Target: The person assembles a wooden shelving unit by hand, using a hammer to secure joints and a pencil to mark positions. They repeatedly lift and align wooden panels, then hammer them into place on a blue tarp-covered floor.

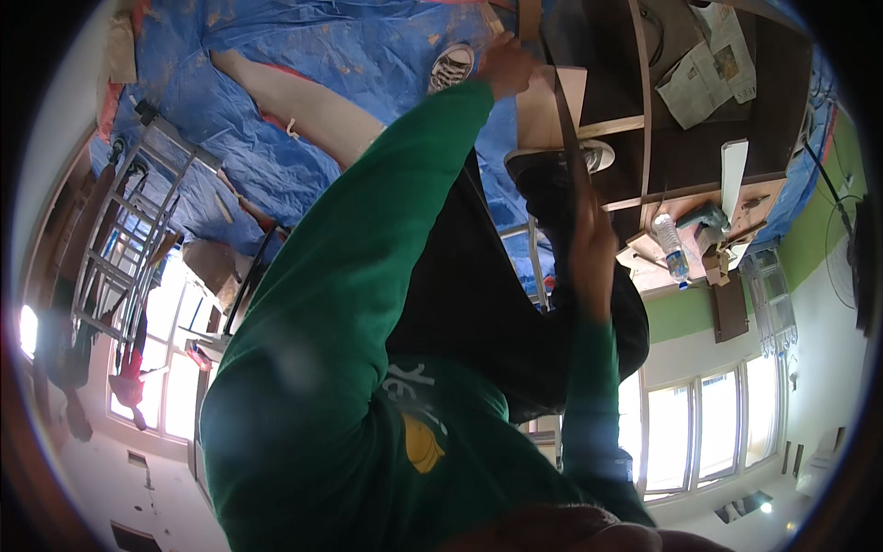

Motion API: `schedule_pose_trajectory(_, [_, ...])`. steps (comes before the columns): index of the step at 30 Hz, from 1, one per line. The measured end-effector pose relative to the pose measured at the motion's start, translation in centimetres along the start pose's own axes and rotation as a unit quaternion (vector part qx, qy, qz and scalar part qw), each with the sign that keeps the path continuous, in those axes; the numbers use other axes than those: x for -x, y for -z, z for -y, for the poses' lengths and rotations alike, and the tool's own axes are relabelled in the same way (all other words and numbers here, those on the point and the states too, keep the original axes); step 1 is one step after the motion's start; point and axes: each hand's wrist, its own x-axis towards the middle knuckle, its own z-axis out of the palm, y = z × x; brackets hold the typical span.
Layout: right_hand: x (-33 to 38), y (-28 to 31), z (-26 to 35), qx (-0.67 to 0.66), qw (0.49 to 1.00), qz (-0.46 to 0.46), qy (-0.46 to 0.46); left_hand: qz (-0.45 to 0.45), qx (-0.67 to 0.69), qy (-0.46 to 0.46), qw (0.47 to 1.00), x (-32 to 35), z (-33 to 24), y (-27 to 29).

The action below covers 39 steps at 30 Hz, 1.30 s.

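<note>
My left hand (509,66), at the end of the outstretched green sleeve, is closed beside a light wooden board (552,106). What its fingers hold is hidden. A long, thin dark strip (563,110) runs from near that board down toward me. My right hand (593,247) is closed around the strip's near end, above my bent knee, and is slightly blurred. A dark brown cabinet carcass (644,92) with pale edges lies just right of the strip. My sneakers (451,69) stand on either side of the board.
A blue tarp (276,37) covers the floor, with a long pale panel (294,101) on it. Newspaper sheets (708,74) lie in the cabinet. A water bottle (671,247) and a power tool (706,221) rest on boards at right. A metal ladder (129,239) stands at left.
</note>
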Motion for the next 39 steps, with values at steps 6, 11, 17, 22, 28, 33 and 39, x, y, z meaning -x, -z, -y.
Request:
schedule_pose_trajectory(6, [7.3,5.7,2.2,0.039,0.993,0.041,-0.108,-0.024,0.035,-0.015,0.999,0.5,-1.0,0.0])
schedule_pose_trajectory(11, [-8.3,-5.7,-5.0,0.030,0.998,-0.056,-0.005,-0.010,0.035,-0.045,0.998,0.0,-1.9,3.0])
schedule_pose_trajectory(17, [1.9,2.1,1.7,0.031,0.987,0.075,-0.139,-0.042,0.017,-0.039,0.998,-0.4,0.5,0.8])
schedule_pose_trajectory(22, [9.5,7.3,4.7,0.052,0.984,0.056,-0.159,-0.072,0.062,-0.034,0.995,0.3,-0.9,-1.6])
schedule_pose_trajectory(28, [-6.4,-5.0,-4.6,0.037,0.998,-0.049,-0.033,-0.053,0.040,-0.059,0.996,0.3,-1.6,1.6])
schedule_pose_trajectory(33, [-1.4,0.3,1.8,0.031,0.979,0.079,-0.185,0.006,0.025,-0.027,0.999,-0.3,0.0,0.2])
schedule_pose_trajectory(39, [7.3,4.5,2.5,0.025,0.988,0.039,-0.149,-0.073,0.045,-0.023,0.996,-0.1,-0.3,-1.2])
